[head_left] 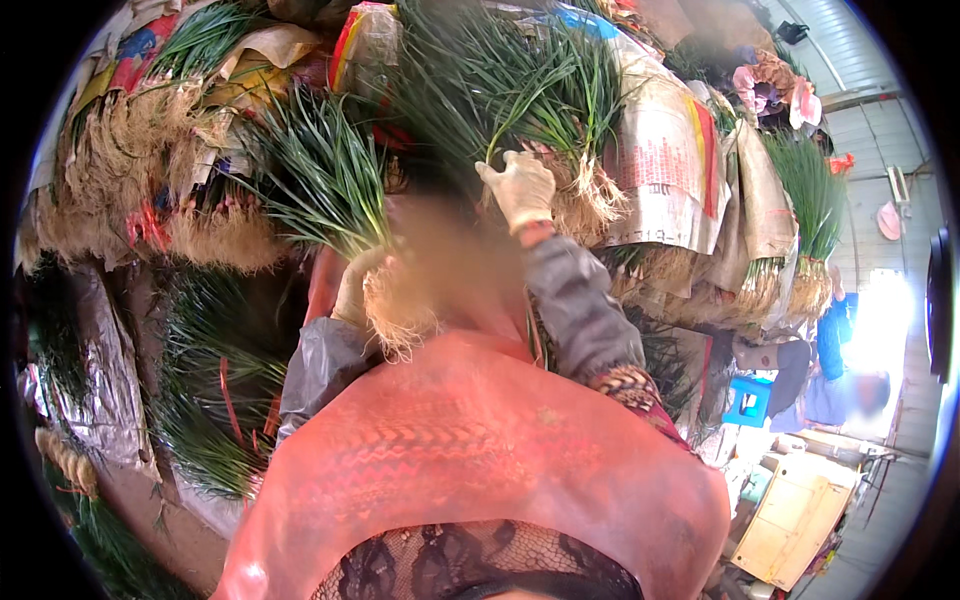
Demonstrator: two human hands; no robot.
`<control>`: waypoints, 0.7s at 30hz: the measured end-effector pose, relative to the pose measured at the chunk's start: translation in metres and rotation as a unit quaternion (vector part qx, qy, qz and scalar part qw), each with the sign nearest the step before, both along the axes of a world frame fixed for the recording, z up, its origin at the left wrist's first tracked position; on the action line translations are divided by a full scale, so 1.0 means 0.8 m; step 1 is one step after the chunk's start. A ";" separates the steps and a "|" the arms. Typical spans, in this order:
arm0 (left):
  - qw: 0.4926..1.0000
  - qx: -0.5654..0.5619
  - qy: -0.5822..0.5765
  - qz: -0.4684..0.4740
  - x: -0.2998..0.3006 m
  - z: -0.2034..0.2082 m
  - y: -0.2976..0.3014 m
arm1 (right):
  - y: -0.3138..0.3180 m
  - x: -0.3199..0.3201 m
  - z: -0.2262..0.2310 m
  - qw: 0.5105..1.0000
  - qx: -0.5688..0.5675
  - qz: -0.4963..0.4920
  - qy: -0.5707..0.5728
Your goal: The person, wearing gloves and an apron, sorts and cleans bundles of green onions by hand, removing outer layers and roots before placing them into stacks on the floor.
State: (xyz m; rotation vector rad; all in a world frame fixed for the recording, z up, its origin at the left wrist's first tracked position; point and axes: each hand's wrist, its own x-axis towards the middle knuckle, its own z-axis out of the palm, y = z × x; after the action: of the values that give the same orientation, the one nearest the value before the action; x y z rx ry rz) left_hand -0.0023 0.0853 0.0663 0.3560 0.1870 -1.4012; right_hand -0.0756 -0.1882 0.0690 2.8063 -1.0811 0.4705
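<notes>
My left hand (355,285), in a pale glove, is closed around a bunch of green onions (335,185). Their leaves fan up and to the left, and pale stringy roots (397,308) hang beside my fingers. Farther forward, my gloved right hand (522,187) is at the edge of a larger heap of green onions (535,85). Its thumb and forefinger seem pinched on a thin stalk; the fingertips are partly hidden. Roots of the heap (590,200) lie just right of that hand. A blurred patch covers the area between my hands.
Rooted bunches (225,235) are stacked at left beneath sacking. White woven sacks (665,150) cover more plants at right. Dark green bundles (225,350) lie low on the left. A person (830,385) is at far right, by a blue stool (747,400) and yellowish box (797,515).
</notes>
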 end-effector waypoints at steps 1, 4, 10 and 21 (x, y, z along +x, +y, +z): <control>1.000 0.002 -0.009 0.016 -0.002 0.003 0.001 | -0.018 0.004 -0.026 0.998 0.044 0.006 -0.050; 0.995 0.004 -0.097 0.035 -0.002 0.027 0.015 | -0.012 0.002 -0.002 0.960 0.219 0.005 -0.174; 0.997 0.028 -0.005 0.066 -0.019 -0.030 -0.002 | 0.109 -0.036 0.007 0.871 0.318 0.318 -0.196; 0.999 0.031 0.002 0.036 -0.005 0.007 0.001 | 0.095 -0.039 0.012 0.720 0.647 0.220 -0.122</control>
State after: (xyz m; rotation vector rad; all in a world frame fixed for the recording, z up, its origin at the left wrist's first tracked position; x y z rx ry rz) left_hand -0.0064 0.0864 0.0722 0.3949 0.2452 -1.3281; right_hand -0.1066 -0.1122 0.0787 4.4281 -0.9307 0.0278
